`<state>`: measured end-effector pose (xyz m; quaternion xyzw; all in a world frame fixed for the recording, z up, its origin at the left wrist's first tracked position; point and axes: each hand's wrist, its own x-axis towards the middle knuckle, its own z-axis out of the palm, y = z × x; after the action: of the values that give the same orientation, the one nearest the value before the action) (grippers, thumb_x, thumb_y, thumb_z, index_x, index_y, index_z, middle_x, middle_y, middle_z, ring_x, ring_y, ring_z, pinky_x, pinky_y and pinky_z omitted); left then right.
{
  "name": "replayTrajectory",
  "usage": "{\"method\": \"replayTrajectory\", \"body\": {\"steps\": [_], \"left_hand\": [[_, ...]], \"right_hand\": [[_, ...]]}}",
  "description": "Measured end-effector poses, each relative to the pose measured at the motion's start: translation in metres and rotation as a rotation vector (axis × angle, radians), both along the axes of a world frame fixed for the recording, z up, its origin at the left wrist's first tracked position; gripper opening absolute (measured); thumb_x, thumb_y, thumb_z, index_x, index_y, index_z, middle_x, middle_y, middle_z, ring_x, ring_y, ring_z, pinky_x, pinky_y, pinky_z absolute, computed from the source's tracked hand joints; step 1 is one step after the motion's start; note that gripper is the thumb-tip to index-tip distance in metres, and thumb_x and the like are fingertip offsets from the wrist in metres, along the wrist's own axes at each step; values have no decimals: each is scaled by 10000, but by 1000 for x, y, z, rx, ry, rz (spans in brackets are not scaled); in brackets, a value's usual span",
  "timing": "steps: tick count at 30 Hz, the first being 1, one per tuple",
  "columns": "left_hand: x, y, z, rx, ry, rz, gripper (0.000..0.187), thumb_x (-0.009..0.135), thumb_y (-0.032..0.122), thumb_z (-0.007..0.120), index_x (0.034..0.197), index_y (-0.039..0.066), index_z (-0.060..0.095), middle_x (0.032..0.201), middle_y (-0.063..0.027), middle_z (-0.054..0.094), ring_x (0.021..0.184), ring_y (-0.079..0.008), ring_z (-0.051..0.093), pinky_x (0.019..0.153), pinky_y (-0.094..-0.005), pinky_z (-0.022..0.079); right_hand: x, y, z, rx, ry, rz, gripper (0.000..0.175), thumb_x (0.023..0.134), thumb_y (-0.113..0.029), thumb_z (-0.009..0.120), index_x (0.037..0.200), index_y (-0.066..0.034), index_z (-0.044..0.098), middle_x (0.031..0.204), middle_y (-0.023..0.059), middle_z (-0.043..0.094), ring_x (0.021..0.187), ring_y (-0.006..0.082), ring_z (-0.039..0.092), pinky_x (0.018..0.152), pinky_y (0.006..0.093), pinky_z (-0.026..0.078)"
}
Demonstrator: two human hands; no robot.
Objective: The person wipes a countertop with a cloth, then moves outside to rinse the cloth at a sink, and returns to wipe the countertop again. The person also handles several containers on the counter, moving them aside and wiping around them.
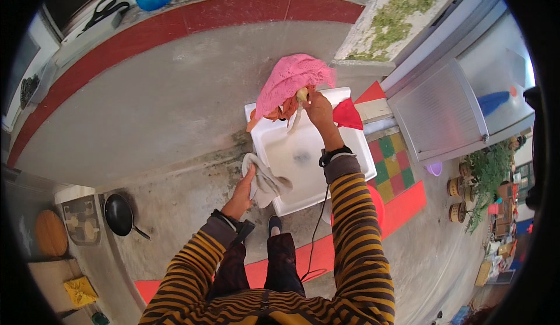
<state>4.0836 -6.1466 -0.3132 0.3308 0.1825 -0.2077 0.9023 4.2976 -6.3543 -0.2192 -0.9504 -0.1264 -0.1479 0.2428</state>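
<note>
My left hand (240, 196) grips a damp-looking beige cloth (265, 180) over the left rim of a white sink (280, 209). My right hand (321, 111) reaches to the back of the sink, its fingers at a brass-coloured tap (302, 94); part of the tap is hidden behind them. Below the tap hangs a pale, whitish strip (295, 121), either a spout sleeve or running water; I cannot tell which. A pink lace cloth (293, 75) and orange-brown rags (280, 111) are draped around the tap. A red cloth (348, 114) lies over the right rim.
A red basin (377, 207) stands right of the sink, partly behind my right sleeve. A black cable (316, 233) hangs to the floor. A black frying pan (118, 214) is at left. A translucent-panelled door (439, 108) stands at right, near potted plants (485, 185). Scissors (104, 11) rest on the ledge.
</note>
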Motion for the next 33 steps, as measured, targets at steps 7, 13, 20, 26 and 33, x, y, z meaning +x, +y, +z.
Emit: {"method": "replayTrajectory", "body": {"steps": [7,13,20,26,33], "left_hand": [[70,-57,-51,-72,179,23,544,890,504,466,1258,104,439,1189,-71,543,1073,-227,543,919,-421,451],[120,-92,-115,-11,435,63,592,831,585,499,1275,200,430,1249,-47,503,1098,-274,515,874,-559,414],[161,-117,-157,-161,484,271,528,890,553,402,1266,181,405,1251,-92,484,1128,-314,485,903,-577,377],[168,-122,-175,-228,456,216,441,892,436,473,1233,160,428,1175,-103,510,1021,-305,533,826,-558,429],[180,-130,-201,502,574,84,386,813,281,613,1159,178,478,1099,-58,542,1000,-258,530,762,-501,441]], "right_hand": [[25,-15,-2,142,-126,322,323,734,-7,553,1056,-29,542,931,193,585,839,396,568,728,432,462],[42,-50,-63,438,-118,326,312,775,-13,598,1085,-49,592,906,135,608,830,277,584,722,338,482],[8,-42,-248,1324,1211,-539,535,850,-512,536,1226,-131,522,1111,56,553,953,207,557,856,406,439],[-11,-76,-312,1398,1664,-83,479,802,-338,647,1190,-91,517,1101,69,569,976,240,570,747,426,505],[-4,-69,-347,1511,1076,-497,481,771,-66,647,1214,-20,468,1075,126,576,910,234,595,749,356,514]]}}
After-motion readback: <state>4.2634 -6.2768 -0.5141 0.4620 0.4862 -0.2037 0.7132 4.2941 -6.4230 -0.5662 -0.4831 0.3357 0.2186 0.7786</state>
